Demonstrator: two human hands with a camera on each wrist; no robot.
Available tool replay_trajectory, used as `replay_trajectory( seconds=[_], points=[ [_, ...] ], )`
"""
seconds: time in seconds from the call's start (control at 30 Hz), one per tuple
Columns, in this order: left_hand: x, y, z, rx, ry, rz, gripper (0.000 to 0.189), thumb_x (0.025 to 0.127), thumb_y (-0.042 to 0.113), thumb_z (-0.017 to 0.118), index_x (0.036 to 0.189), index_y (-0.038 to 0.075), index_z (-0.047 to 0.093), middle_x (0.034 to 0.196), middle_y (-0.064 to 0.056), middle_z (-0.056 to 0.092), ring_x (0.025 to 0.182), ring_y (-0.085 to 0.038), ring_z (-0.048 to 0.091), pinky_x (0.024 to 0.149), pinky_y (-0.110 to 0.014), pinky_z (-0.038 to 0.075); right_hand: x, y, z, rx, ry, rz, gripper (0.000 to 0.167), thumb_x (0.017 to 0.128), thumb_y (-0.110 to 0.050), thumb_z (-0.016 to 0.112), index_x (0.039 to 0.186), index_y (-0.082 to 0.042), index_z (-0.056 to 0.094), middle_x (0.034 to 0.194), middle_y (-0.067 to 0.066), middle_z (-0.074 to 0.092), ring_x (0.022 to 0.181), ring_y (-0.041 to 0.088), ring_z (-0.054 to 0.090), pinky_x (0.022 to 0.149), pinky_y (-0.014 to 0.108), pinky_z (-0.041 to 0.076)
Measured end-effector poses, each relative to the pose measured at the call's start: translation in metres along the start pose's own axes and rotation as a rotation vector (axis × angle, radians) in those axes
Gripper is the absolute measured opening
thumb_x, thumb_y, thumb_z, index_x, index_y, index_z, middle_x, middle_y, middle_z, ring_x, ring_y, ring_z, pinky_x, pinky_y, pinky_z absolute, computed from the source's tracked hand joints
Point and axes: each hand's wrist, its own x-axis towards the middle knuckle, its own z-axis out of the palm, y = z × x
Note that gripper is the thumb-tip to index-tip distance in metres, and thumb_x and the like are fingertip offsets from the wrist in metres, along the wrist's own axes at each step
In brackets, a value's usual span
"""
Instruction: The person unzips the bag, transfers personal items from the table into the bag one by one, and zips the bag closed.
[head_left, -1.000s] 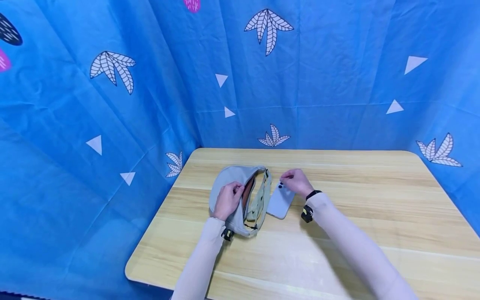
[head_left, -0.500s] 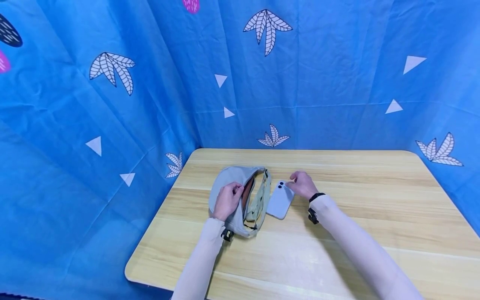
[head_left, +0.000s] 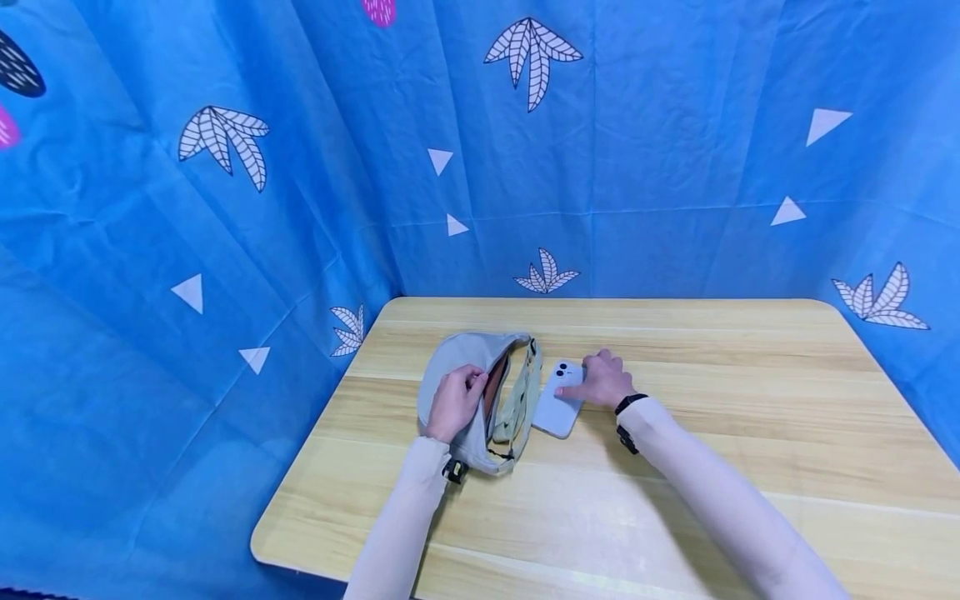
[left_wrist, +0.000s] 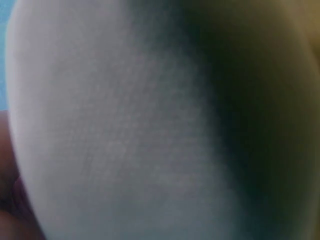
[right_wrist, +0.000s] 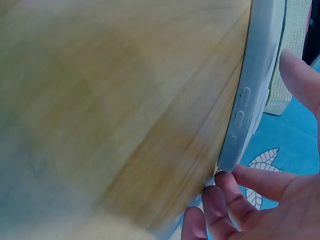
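A grey waist bag (head_left: 459, 343) lies on its side on the wooden table, its zip opening gaping to show a brown lining. My left hand (head_left: 453, 402) pinches the edge of that opening. In the left wrist view, blurred bag fabric (left_wrist: 120, 125) fills most of the frame. Right of the bag, a pale phone (head_left: 557, 408) lies with its camera side up. Over its upper right edge is my right hand (head_left: 602, 381), thumb extended across the phone's back. The right wrist view has the fingertips right at a corner of the phone (right_wrist: 243, 95), the thumb spread from them.
The bag's pale green strap (head_left: 516, 408) lies between bag and phone. The wooden table (head_left: 750, 400) extends far to the right. A blue patterned curtain (head_left: 645, 150) hangs behind it and along its left side.
My right hand has shifted from the phone's camera end to its right edge, and the thumb now reaches over the back. The left hand, the bag and the phone stay about where they were.
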Motion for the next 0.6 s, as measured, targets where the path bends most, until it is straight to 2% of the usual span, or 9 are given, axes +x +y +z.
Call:
replay_trajectory(
  seconds=[0.2,0.43,0.6],
  points=[
    [0.0005,-0.0012,0.0007,0.001,-0.001,-0.002,0.019,0.103,0.022,0.063,0.103,0.009,0.077,0.076,0.000,0.069,0.064,-0.008,0.056,0.063,-0.027,0.048,-0.0033,-0.0022,0.0004,-0.039,0.026,-0.016,0.087,0.074,-0.054,0.089,0.129,0.008,0.062,0.123,0.024,0.053,0.107,0.038,0.046,0.089,0.058,0.045],
    [0.0001,0.0003,0.0000,0.008,-0.008,0.002,0.020,0.104,0.022,0.062,0.103,0.009,0.077,0.075,-0.001,0.067,0.064,-0.008,0.055,0.062,-0.027,0.048,-0.0028,-0.0026,0.0021,-0.047,0.035,-0.007,0.088,0.072,-0.054,0.090,0.129,0.006,0.062,0.125,0.025,0.055,0.108,0.039,0.046,0.091,0.061,0.045],
    [0.0007,-0.0011,0.0002,0.008,-0.006,0.005,0.019,0.103,0.022,0.063,0.103,0.009,0.076,0.075,-0.001,0.067,0.064,-0.009,0.055,0.062,-0.027,0.048,-0.0013,-0.0034,0.0024,-0.039,0.034,-0.001,0.077,0.071,-0.053,0.091,0.116,0.003,0.065,0.117,0.023,0.057,0.103,0.037,0.047,0.086,0.057,0.045]
  ],
)
